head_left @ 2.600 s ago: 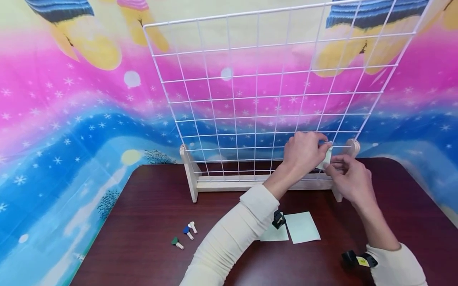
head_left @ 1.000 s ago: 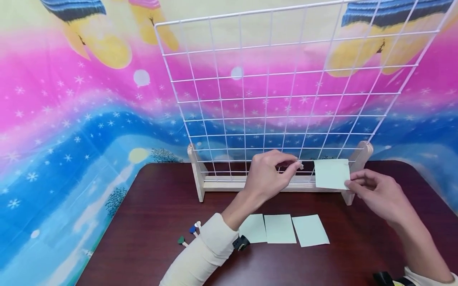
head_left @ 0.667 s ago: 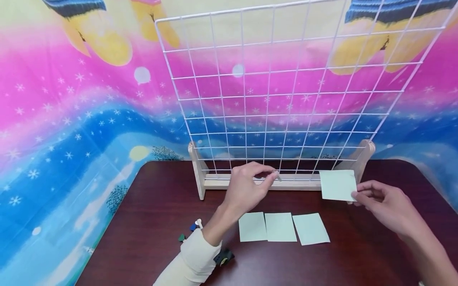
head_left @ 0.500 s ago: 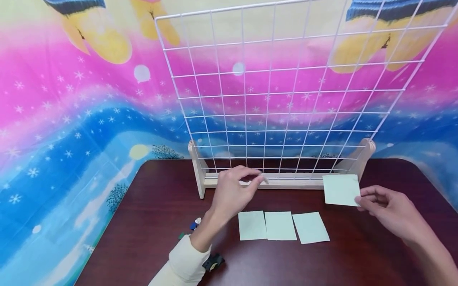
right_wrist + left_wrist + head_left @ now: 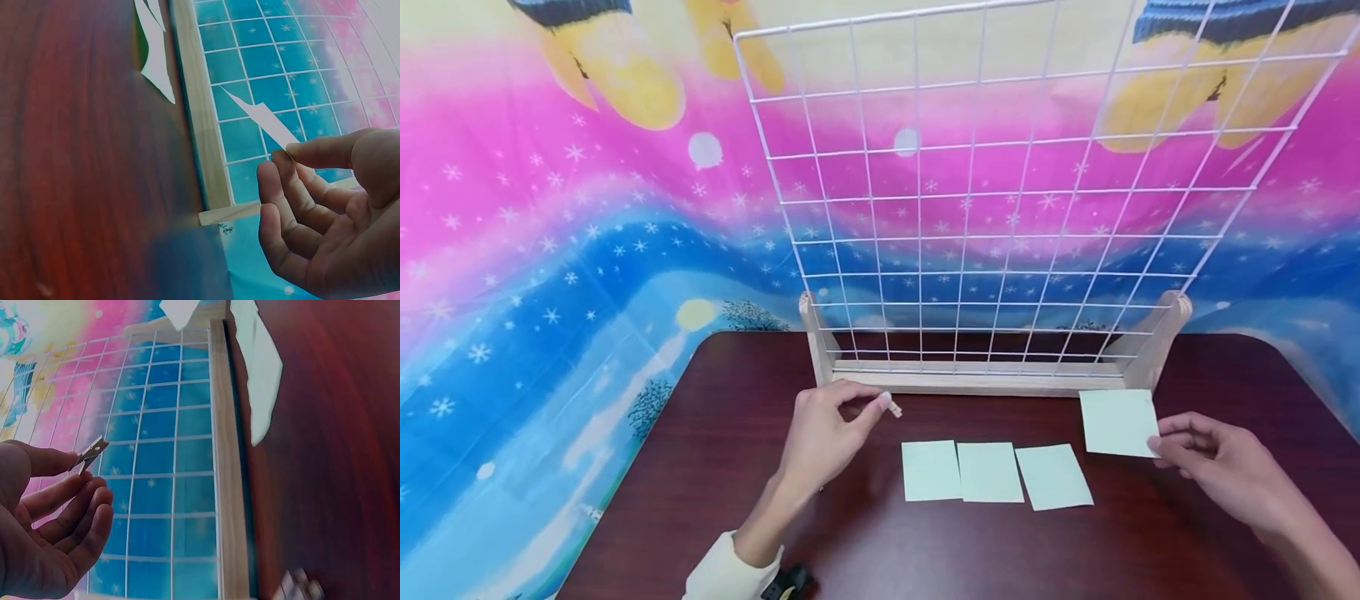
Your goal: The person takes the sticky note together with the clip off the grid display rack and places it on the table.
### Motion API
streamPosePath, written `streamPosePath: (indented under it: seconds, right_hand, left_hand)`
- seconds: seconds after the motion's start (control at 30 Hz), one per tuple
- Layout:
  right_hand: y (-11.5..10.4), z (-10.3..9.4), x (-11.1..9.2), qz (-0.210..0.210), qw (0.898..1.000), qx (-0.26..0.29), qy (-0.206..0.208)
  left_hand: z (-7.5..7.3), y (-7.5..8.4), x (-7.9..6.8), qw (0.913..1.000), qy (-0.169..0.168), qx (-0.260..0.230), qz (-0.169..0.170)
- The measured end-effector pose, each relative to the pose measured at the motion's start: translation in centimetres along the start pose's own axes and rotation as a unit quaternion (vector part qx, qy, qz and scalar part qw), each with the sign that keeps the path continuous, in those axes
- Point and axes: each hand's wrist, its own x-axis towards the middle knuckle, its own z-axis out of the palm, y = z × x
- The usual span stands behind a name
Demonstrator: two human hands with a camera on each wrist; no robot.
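My left hand (image 5: 820, 433) pinches a small wooden clothespin (image 5: 94, 451) between thumb and index finger, to the left over the table in the head view. The clothespin's jaws point away from the fingertips. On the right, my right hand (image 5: 1221, 467) pinches the right edge of a pale green paper square (image 5: 1120, 422), held above the table in front of the rack's right foot. Three similar paper squares lie in a row on the table: a left one (image 5: 931, 471), a middle one (image 5: 990, 472) and a right one (image 5: 1054, 477).
Behind the papers stands a white wire grid on a wooden base (image 5: 970, 382), with nothing hung on it. A printed cloth (image 5: 625, 267) covers the wall behind the table (image 5: 715, 400). Blurred small objects (image 5: 299, 586) lie at the bottom of the left wrist view.
Both hands have come away from the grid. The left moved left and toward me with the clothespin. The right drew the paper off the grid and down. The colored clips are now hidden.
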Motion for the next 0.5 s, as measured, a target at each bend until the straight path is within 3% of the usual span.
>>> streamPosePath:
  seconds: [0.5]
  right_hand:
    - [0.9,0.7,-1.0,0.027,0.999,0.003,-0.019]
  left_hand:
    - [-4.5,-3.9,-3.8,0.991,-0.023,0.05,-0.122]
